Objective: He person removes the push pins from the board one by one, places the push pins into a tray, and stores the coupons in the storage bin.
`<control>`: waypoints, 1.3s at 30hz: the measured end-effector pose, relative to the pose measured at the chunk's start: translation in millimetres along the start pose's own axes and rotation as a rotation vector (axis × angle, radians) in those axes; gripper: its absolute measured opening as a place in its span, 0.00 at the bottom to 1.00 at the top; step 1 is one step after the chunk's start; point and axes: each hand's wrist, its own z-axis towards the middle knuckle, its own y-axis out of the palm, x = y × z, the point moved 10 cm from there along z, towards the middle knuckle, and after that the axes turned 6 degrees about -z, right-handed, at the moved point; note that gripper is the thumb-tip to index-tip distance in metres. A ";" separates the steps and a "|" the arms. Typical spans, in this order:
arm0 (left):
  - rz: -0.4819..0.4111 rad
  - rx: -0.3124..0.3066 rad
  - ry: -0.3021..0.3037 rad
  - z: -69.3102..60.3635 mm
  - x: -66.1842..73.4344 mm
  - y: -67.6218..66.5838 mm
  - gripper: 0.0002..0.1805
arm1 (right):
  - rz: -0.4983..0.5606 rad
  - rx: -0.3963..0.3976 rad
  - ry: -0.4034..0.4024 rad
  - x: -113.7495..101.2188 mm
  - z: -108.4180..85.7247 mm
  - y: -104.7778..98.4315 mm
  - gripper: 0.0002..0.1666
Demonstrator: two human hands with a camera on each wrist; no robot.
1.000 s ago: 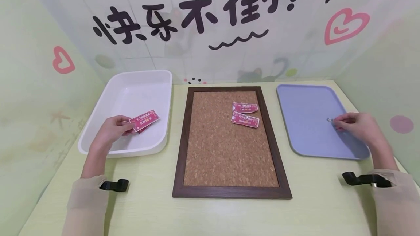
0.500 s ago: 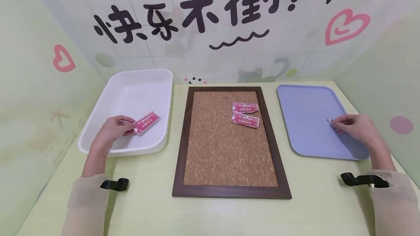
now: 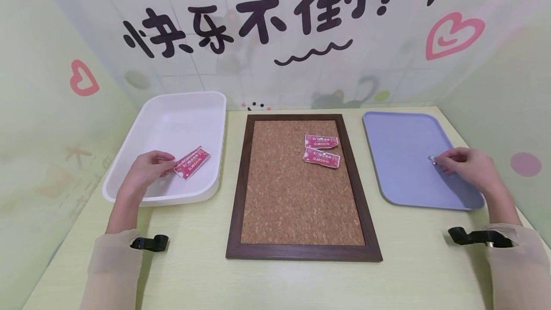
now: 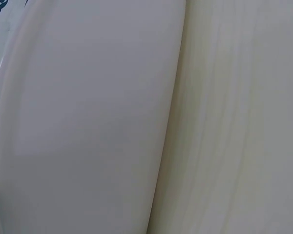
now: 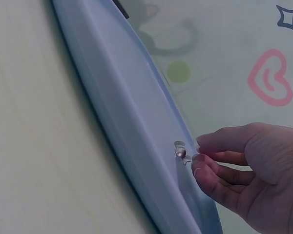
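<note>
Left hand (image 3: pixel 148 169): grip closed, fingertips pinching the left edge of a pink coupon (image 3: pixel 192 162) over the floor of the white tub (image 3: pixel 185 118). The coupon's long axis slants away rightward. Right hand (image 3: pixel 471 164): grip nearly closed, fingers bent; small metal pieces (image 5: pixel 180 152) lie immediately left of its fingertips at the blue tray (image 3: pixel 409 138); whether one is pinched cannot be told. On the desk (image 3: pixel 193 252), the framed cork board (image 3: pixel 301 200) lies between tub and tray, two similar coupons (image 3: pixel 321 157) at its far right. A printed wall (image 3: pixel 258 75) stands behind.
</note>
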 end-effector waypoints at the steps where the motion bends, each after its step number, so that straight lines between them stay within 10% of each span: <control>1: -0.004 0.004 0.006 -0.2 0.9 -0.4 0.23 | 0.004 0.007 0.003 0.3 -0.7 -1.3 0.25; 22: 0.005 0.039 0.127 -8.5 29.9 -3.4 0.24 | 0.212 0.163 -0.116 -42.5 -2.2 -15.5 0.05; 39: 0.015 0.060 0.324 -31.4 87.3 22.4 0.17 | 0.162 0.159 -0.195 -91.5 -1.7 -0.8 0.15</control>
